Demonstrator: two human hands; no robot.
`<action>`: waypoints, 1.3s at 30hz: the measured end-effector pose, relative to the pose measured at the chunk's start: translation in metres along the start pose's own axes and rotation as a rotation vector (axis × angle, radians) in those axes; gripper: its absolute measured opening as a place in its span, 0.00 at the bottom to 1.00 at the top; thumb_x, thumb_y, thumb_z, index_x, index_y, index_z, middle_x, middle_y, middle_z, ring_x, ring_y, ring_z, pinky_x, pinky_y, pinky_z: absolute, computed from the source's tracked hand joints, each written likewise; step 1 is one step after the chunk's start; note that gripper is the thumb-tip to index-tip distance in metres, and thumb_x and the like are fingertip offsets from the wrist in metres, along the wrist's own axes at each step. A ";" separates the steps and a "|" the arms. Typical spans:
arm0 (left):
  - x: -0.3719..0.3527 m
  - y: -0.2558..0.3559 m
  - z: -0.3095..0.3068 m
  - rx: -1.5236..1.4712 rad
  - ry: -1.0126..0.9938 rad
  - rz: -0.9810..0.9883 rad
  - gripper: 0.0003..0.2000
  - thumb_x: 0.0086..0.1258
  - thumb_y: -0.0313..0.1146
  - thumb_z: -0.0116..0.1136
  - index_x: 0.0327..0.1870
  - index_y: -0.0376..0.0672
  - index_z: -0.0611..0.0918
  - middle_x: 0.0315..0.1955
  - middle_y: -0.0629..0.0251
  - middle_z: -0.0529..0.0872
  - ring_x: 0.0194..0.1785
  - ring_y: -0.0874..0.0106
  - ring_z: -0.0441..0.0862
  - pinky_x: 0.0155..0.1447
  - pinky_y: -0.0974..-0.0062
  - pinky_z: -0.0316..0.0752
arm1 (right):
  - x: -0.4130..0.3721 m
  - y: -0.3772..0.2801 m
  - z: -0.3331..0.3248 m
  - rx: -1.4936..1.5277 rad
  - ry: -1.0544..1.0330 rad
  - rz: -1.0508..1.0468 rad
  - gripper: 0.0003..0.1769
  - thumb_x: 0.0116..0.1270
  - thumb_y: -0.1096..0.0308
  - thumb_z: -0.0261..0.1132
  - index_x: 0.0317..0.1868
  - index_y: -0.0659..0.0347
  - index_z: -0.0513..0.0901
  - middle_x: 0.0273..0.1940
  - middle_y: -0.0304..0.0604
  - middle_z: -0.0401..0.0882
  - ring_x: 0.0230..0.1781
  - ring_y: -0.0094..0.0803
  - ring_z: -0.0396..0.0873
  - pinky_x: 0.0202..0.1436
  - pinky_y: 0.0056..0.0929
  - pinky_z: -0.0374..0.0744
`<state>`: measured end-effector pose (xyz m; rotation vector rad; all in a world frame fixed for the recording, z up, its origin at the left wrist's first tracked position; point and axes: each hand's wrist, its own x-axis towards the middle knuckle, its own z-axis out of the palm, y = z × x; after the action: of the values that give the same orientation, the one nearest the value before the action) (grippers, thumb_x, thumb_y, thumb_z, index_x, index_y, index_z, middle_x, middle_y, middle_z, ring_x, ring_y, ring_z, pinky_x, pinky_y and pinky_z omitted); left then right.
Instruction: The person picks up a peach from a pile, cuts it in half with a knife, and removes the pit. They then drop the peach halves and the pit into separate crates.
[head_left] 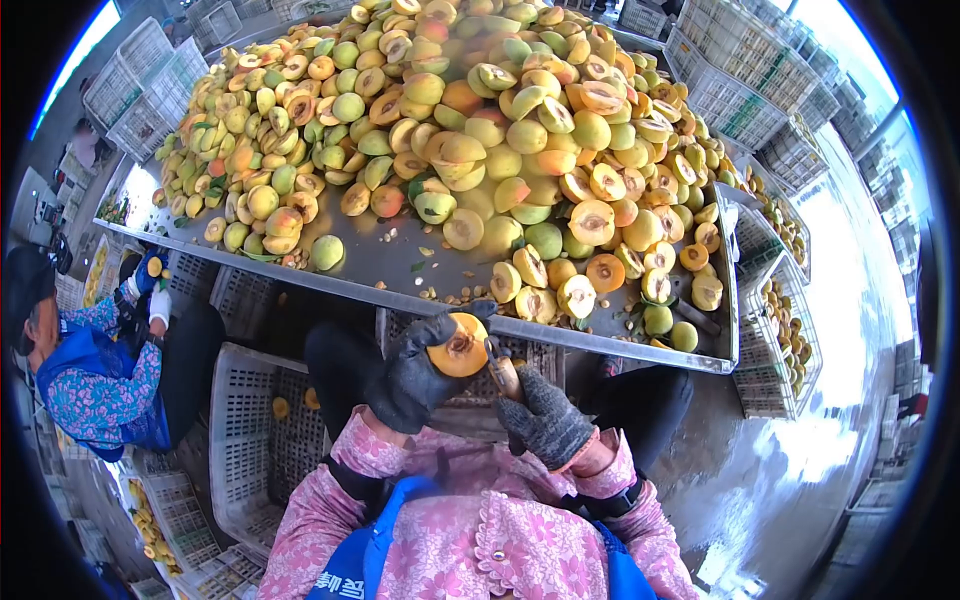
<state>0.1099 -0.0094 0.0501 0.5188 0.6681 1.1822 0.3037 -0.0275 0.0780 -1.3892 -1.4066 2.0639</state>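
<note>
My left hand [408,382], in a dark glove, grips a yellow peach half [458,346] with its cut face and brownish hollow turned up. In a grey knit glove, my right hand [550,418] is closed round a pitting knife [508,382] with a wooden handle. Its short metal blade reaches the right edge of the peach half. Both hands are over my lap, just in front of the metal table [460,290]. Beyond them rises a big heap of peaches [440,130], many split open, some still showing pits.
An open plastic crate [245,440] with a few peach halves stands at my left knee. Farther left sits a co-worker [100,370] in a blue apron. Filled crates [785,340] line the table's right side; stacked crates [735,80] stand behind. The floor [800,470] is wet.
</note>
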 end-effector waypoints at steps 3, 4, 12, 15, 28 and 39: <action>-0.008 -0.005 0.002 0.533 -0.041 0.286 0.19 0.58 0.24 0.58 0.52 0.35 0.71 0.46 0.56 0.78 0.48 0.67 0.78 0.54 0.70 0.76 | 0.009 0.019 0.006 -0.249 0.108 -0.295 0.10 0.63 0.71 0.61 0.41 0.63 0.69 0.31 0.43 0.71 0.32 0.33 0.72 0.35 0.31 0.71; -0.006 -0.009 0.004 0.222 -0.035 0.212 0.19 0.59 0.24 0.58 0.52 0.35 0.70 0.47 0.57 0.78 0.48 0.68 0.78 0.54 0.70 0.75 | 0.009 0.019 0.007 -0.283 0.126 -0.315 0.09 0.63 0.72 0.61 0.40 0.64 0.70 0.31 0.43 0.71 0.32 0.34 0.72 0.35 0.32 0.71; 0.007 -0.037 -0.009 -0.594 -0.086 -0.045 0.23 0.72 0.42 0.40 0.62 0.34 0.64 0.55 0.51 0.73 0.58 0.59 0.71 0.66 0.61 0.64 | 0.014 0.033 0.015 -0.318 0.174 -0.568 0.13 0.65 0.71 0.58 0.49 0.55 0.68 0.22 0.31 0.68 0.13 0.17 0.65 0.15 0.21 0.65; 0.010 -0.057 -0.023 -0.317 0.003 0.049 0.26 0.74 0.46 0.34 0.62 0.33 0.64 0.55 0.49 0.73 0.59 0.56 0.71 0.67 0.57 0.62 | 0.017 0.034 0.018 -0.345 0.194 -0.518 0.14 0.64 0.72 0.58 0.49 0.57 0.67 0.25 0.34 0.69 0.16 0.20 0.68 0.18 0.22 0.67; 0.015 -0.087 -0.035 0.107 0.152 0.237 0.24 0.72 0.48 0.40 0.56 0.35 0.70 0.50 0.53 0.76 0.51 0.60 0.75 0.59 0.52 0.70 | 0.078 0.103 0.024 -0.508 0.139 -0.579 0.28 0.66 0.79 0.47 0.67 0.66 0.57 0.39 0.46 0.71 0.37 0.37 0.72 0.43 0.28 0.71; -0.005 -0.049 -0.046 1.237 -0.006 0.559 0.18 0.60 0.30 0.54 0.51 0.34 0.74 0.45 0.52 0.79 0.49 0.60 0.78 0.54 0.66 0.73 | 0.042 0.052 0.012 -0.759 -0.081 -0.440 0.34 0.59 0.73 0.55 0.66 0.66 0.55 0.34 0.57 0.69 0.33 0.49 0.73 0.37 0.39 0.70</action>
<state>0.1085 -0.0276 -0.0143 1.8320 1.2794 1.1601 0.2870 -0.0309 0.0122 -1.0606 -2.4205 1.3614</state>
